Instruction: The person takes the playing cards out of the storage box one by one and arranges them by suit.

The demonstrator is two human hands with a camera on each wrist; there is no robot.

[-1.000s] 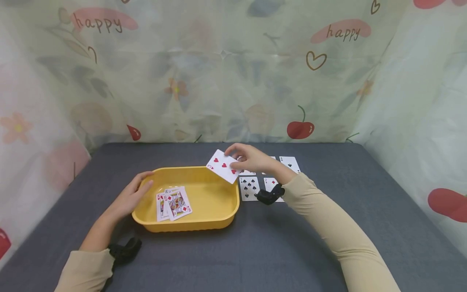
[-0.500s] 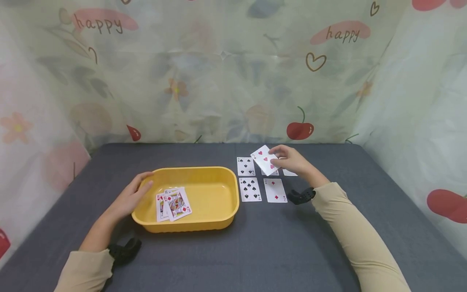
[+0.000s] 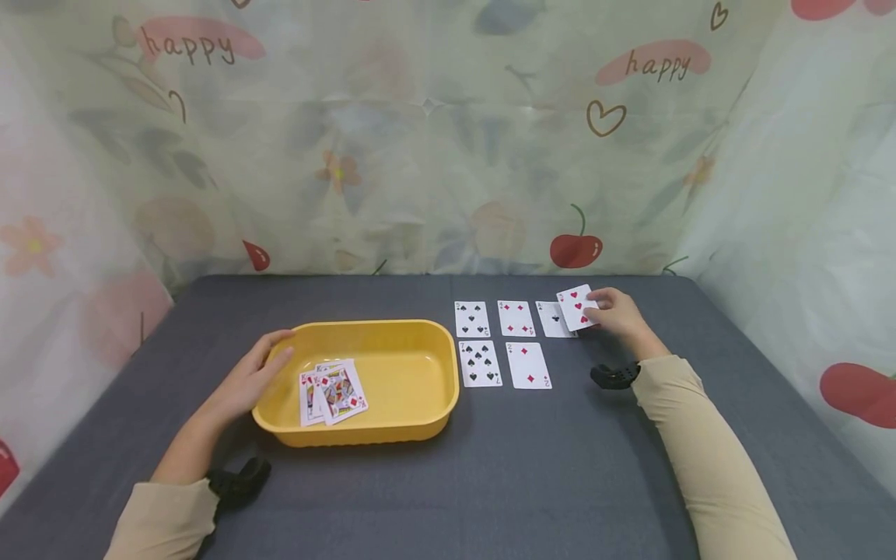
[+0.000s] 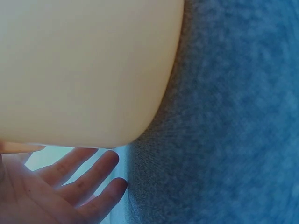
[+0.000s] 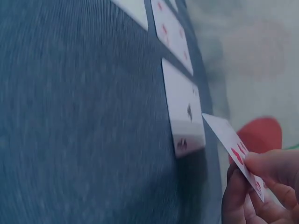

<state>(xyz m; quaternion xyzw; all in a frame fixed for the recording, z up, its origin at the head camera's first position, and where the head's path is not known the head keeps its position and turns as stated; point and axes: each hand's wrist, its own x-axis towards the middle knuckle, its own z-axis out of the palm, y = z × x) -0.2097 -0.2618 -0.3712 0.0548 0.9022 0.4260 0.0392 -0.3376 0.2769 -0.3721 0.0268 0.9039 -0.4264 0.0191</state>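
Note:
In the head view my right hand (image 3: 618, 317) pinches a playing card (image 3: 575, 306), a three of hearts, between thumb and fingers. It is tilted and overlaps the ace of clubs (image 3: 551, 320); the right wrist view shows the held card (image 5: 231, 140) raised beside the ace's far end. My left hand (image 3: 253, 372) rests at the left end of a yellow tray (image 3: 399, 389), thumb over the rim. In the left wrist view its fingers (image 4: 88, 179) are spread and fairly straight outside the tray wall (image 4: 93, 70). Overlapping kings (image 3: 341, 393) lie inside the tray.
Left of the ace, the five of spades (image 3: 472, 319) and four of diamonds (image 3: 516, 319) lie face up. Nearer are the seven of spades (image 3: 479, 364) and two of diamonds (image 3: 528, 365). A patterned curtain (image 3: 420, 155) stands behind the dark table (image 3: 455, 498).
My right hand has carried the three of hearts rightward from the tray's right rim, past the four of diamonds, to the ace of clubs. The left hand and tray have stayed put.

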